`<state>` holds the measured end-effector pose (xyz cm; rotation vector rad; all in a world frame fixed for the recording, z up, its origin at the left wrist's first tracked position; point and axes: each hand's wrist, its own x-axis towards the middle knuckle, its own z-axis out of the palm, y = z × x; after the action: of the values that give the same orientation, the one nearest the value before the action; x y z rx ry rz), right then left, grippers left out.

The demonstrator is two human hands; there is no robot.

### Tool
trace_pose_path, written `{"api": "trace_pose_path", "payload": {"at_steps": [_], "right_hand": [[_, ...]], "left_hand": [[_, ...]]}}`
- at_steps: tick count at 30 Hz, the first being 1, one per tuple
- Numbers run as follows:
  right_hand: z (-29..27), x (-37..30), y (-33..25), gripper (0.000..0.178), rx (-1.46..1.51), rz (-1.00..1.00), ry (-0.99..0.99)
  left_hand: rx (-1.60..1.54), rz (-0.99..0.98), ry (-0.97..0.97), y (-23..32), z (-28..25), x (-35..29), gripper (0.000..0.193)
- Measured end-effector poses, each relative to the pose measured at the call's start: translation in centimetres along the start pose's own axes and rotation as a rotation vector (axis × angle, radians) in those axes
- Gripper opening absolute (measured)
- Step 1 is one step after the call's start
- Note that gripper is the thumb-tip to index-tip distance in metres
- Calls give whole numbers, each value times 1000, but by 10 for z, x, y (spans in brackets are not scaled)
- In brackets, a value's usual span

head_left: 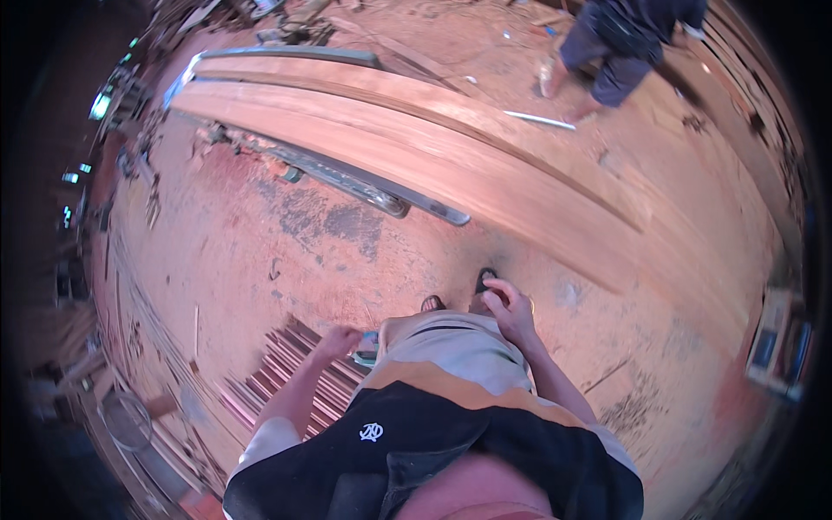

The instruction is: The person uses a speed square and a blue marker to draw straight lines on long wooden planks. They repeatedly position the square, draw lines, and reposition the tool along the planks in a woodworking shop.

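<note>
My left hand (341,342) hangs left of my waist with its fingers curled in. Just beside its fingertips shows a teal object (367,347); I cannot make out its kind or whether the hand touches it. In front of my right hip is my right hand (511,314), its fingers loosely bent and apart, nothing visible in them. Ahead of both hands lie long wooden planks (381,130), side by side and raised above the floor. Neither hand touches the planks, whose right ends are smeared by motion.
Dark metal rails (355,182) run along the planks' near side. Reddish wood strips (295,368) lie on the floor at my left. Another person (611,52) stands beyond the planks at the far right. A box-like crate (778,342) is at the right edge, and a round wire hoop (126,421) at the lower left.
</note>
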<state>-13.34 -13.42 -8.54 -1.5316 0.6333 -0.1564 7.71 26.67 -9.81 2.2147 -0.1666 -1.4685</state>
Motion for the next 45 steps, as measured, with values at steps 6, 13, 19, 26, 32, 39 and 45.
{"api": "trace_pose_path", "payload": {"at_steps": [6, 13, 19, 26, 32, 39, 45], "right_hand": [[-26, 53, -23, 32, 31, -28, -178], [-36, 108, -73, 32, -146, -261, -383], [-37, 126, -74, 30, -127, -146, -426], [-43, 130, -67, 27, -206, -265, -458], [-74, 138, -76, 27, -191, -273, -222], [-121, 158, -83, 28, -458, -431, 68], [-217, 124, -55, 49, -692, -385, 754]], "left_hand": [[-540, 173, 199, -9, 111, -9, 35], [104, 106, 350, 27, 132, -6, 38], [-45, 178, 528, 56, 159, 36, 33], [-478, 70, 281, 70, 138, 43, 47], [-478, 8, 163, 67, 131, 55, 44], [-83, -118, 296, 45, 114, 94, 53], [-34, -32, 201, 8, 24, 89, 58]]}}
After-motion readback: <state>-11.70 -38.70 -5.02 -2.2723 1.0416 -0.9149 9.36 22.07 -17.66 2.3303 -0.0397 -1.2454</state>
